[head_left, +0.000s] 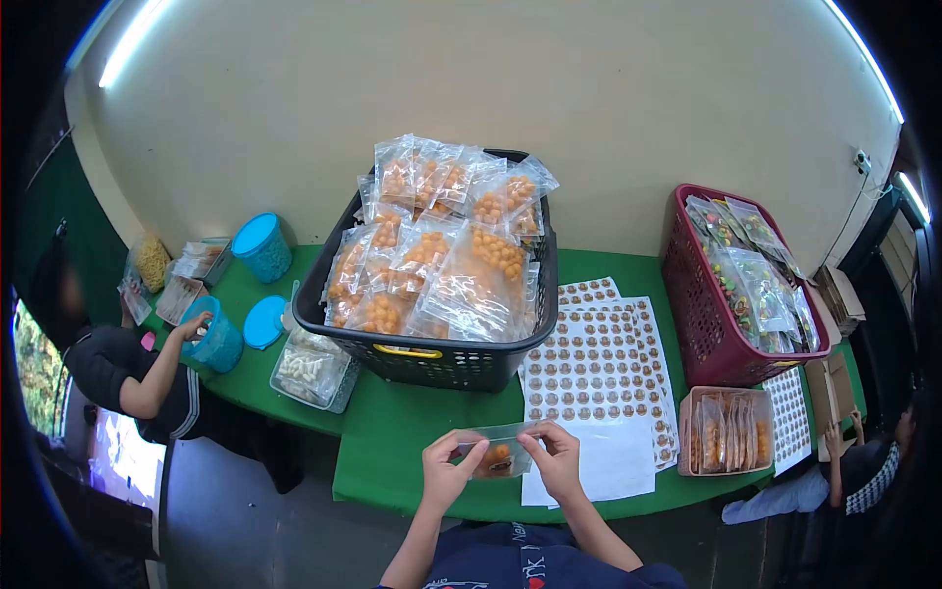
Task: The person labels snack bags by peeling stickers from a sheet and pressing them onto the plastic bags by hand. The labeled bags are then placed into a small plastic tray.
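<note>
My left hand (446, 469) and my right hand (556, 459) both pinch a small clear plastic bag (498, 454) of orange snack balls, held just above the near edge of the green table (392, 432). Behind my hands stands a black basket (432, 358) heaped with several similar filled bags (442, 245). Sheets of round brown stickers (599, 368) lie right of the basket, and a blank white backing sheet (613, 461) lies under my right hand.
A dark red basket (702, 334) of mixed candy bags stands at right, with a small tray of packets (726, 432) before it. At left a person (137, 378) reaches into a blue tub (218, 342); blue lids and clear containers lie nearby. Another person sits at far right.
</note>
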`<state>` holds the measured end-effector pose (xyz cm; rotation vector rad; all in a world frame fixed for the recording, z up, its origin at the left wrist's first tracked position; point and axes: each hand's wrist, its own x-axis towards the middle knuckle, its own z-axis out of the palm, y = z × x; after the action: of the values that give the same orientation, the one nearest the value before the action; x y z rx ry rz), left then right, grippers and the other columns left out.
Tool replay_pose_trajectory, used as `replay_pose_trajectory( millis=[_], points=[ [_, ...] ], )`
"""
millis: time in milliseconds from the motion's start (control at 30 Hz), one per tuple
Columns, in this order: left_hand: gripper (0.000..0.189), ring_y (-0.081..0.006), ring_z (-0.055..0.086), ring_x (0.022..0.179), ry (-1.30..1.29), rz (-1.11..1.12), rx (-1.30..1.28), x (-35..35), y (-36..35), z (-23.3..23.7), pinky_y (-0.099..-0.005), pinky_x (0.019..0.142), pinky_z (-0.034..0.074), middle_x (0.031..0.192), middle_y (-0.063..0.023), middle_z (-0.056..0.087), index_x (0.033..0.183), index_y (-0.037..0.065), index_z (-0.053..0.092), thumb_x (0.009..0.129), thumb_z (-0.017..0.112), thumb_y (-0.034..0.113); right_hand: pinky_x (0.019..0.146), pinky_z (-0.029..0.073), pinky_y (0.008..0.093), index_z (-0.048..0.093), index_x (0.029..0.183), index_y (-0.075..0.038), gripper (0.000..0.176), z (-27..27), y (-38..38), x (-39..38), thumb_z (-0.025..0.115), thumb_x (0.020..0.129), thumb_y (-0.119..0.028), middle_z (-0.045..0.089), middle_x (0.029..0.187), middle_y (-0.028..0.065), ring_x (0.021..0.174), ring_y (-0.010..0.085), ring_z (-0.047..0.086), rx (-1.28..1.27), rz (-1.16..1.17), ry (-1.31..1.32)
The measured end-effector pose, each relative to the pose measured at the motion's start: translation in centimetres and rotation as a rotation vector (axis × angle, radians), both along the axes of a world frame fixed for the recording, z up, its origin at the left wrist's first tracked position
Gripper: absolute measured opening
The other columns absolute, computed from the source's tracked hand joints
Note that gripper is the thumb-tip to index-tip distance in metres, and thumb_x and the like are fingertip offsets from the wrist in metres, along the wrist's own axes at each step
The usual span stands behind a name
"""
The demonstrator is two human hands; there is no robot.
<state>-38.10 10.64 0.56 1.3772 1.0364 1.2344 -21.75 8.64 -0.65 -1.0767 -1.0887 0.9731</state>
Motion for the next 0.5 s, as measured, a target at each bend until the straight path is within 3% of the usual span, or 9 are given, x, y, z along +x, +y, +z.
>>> replay_pose_trajectory(
  millis=[233,500],
  points=[
    [0.010,-0.0096,0.059,0.074,-0.038,0.010,0.056,0.4,0.6,-0.1,-0.0200,0.065,0.047,0.082,-0.0065,0.062,0.085,-0.003,0.063,0.081,0.057,0.004,0.070,0.041,0.0228,0.061,0.081,0.002,0.008,0.1,0.6,-0.2,0.060,0.080,-0.006,0.058,0.079,0.0047,0.076,0.0097,0.052,-0.031,-0.024,0.080],
    [0.017,-0.0168,0.060,0.078,0.104,-0.105,0.154,-0.2,0.9,0.3,-0.0253,0.072,0.046,0.085,-0.0096,0.063,0.086,-0.004,0.062,0.085,0.050,0.007,0.071,0.042,0.0235,0.061,0.083,0.003,0.015,0.1,0.7,0.9,0.053,0.085,-0.009,0.058,0.081,0.0046,0.075,0.0097,0.053,-0.107,0.035,0.195]
  ],
)
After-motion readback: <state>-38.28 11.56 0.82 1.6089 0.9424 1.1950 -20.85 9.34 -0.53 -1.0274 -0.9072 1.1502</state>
